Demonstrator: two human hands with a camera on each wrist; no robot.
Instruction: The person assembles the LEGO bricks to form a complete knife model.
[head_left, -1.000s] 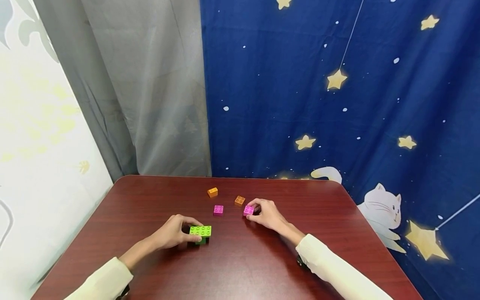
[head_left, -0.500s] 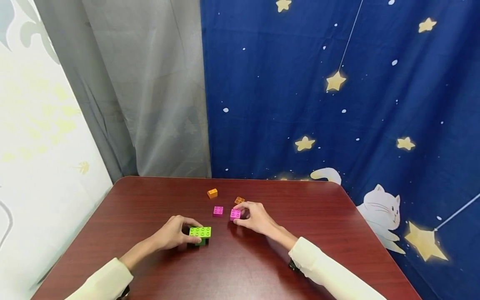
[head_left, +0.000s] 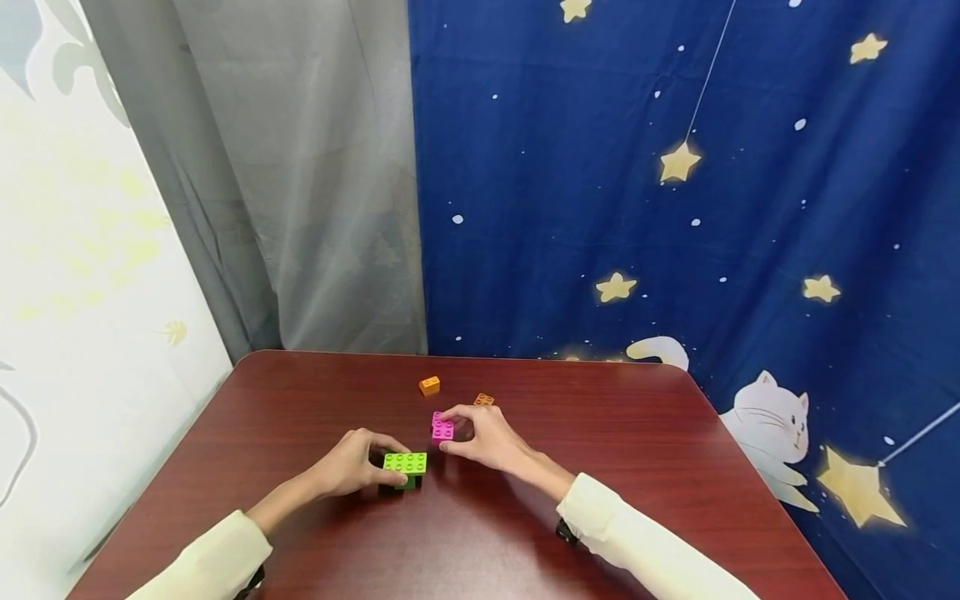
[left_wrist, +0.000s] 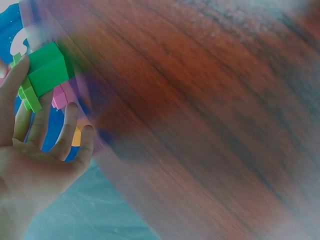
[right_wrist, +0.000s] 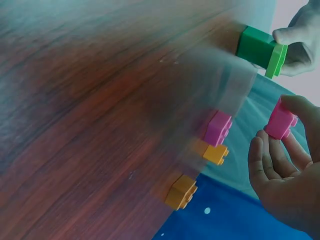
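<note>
My left hand (head_left: 352, 464) grips a light green eight-stud piece (head_left: 405, 463) between thumb and fingers. That piece sits on top of a dark green block (right_wrist: 256, 46), which stands on the table. Between the thumb and fingertips of my right hand (head_left: 486, 440) is a pink four-stud brick (right_wrist: 281, 120), raised off the table in the right wrist view. A second pink brick (right_wrist: 218, 128) rests on the table just behind it; in the head view the held brick covers most of this one. The green pieces are to the left and nearer the body.
An orange two-stud brick (head_left: 430, 385) lies farther back on the dark red table (head_left: 300, 392). Beyond my right hand is an orange-brown four-stud brick (head_left: 484, 400), partly covered by the hand. Grey and blue curtains (head_left: 525, 208) hang past the table's far edge.
My right hand has carried the pink brick leftward, from beside the orange-brown brick to in front of the other pink one. The left hand keeps its hold on the green pieces.
</note>
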